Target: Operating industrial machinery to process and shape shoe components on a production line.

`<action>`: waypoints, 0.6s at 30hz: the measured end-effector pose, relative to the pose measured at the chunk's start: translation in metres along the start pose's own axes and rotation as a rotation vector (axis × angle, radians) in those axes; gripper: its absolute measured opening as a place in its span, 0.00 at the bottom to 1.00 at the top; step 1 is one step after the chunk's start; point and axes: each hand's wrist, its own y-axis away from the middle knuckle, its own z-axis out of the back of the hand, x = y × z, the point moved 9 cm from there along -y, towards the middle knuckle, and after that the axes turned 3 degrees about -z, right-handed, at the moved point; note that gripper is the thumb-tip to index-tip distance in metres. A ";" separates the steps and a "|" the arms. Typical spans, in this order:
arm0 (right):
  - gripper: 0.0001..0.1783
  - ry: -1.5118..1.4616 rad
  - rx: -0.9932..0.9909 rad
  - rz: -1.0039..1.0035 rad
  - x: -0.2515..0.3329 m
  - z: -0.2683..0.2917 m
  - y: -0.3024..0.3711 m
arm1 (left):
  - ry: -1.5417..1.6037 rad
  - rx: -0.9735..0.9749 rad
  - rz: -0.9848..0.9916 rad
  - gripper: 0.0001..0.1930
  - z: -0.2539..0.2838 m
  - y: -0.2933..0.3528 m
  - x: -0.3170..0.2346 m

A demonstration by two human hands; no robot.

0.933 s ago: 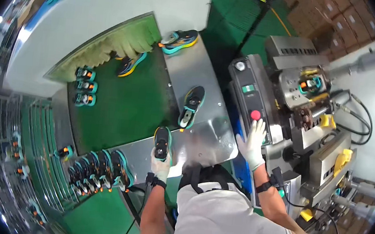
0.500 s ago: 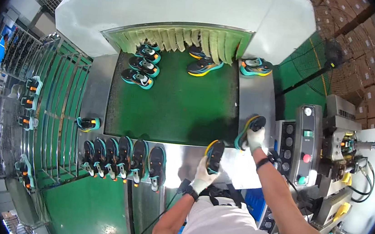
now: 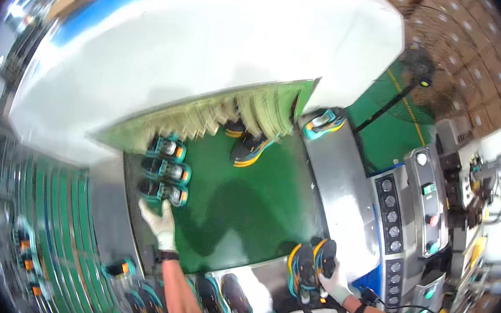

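My left hand [image 3: 160, 226], in a white glove, reaches over the left side of the green belt. Its fingers are apart, just short of the nearest of three black-and-teal running shoes [image 3: 163, 192] lined up there; whether they touch is unclear. At the front right, my gloved right hand [image 3: 335, 283] is closed on the side of a black running shoe [image 3: 326, 257] with a yellow sole edge. A matching shoe [image 3: 304, 266] stands close on its left, on the metal ledge. More shoes [image 3: 237, 297] stand along the front ledge, partly behind my left forearm.
Fabric strips [image 3: 187, 122] hang across the opening of a white machine [image 3: 213, 42], with two shoes [image 3: 249, 149] under them. One shoe [image 3: 325, 124] lies on the right metal ledge [image 3: 345, 185]. A control panel [image 3: 429, 200] stands right, a metal rack [image 3: 55, 215] left.
My left hand has let go of its shoe at the front ledge and moved left over the belt. My right hand has brought its shoe nearer, beside the other. The view has turned left.
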 end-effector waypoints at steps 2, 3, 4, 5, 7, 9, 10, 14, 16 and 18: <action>0.53 0.001 0.066 -0.031 0.002 -0.005 0.005 | 0.090 0.078 -0.026 0.43 -0.014 -0.044 0.041; 0.53 0.174 0.047 -0.027 0.001 -0.003 0.008 | -0.139 0.064 -0.171 0.34 -0.027 -0.047 0.033; 0.53 0.148 0.019 -0.022 -0.001 0.000 0.010 | -0.103 0.044 -0.230 0.24 -0.039 -0.051 0.024; 0.53 0.123 -0.009 -0.015 0.000 0.001 0.012 | -0.213 0.050 -0.190 0.18 -0.049 -0.057 0.020; 0.53 0.210 -0.057 -0.047 0.021 0.013 0.020 | -0.124 0.087 -0.220 0.15 -0.066 -0.045 -0.002; 0.54 0.025 0.029 -0.224 0.021 0.012 0.023 | -0.061 0.130 -0.161 0.14 -0.063 -0.026 -0.007; 0.55 -0.065 0.092 -0.282 0.018 0.003 0.026 | -0.071 0.165 -0.199 0.13 -0.057 -0.015 -0.010; 0.63 -0.068 0.128 -0.108 0.001 -0.001 0.018 | -0.109 0.291 -0.358 0.12 -0.059 0.048 -0.059; 0.68 -0.107 0.227 -0.077 0.001 0.007 0.017 | -0.102 0.422 -0.161 0.14 -0.075 0.079 -0.088; 0.67 -0.094 0.212 -0.031 0.050 0.063 0.028 | 0.017 0.603 -0.073 0.10 -0.076 0.115 -0.181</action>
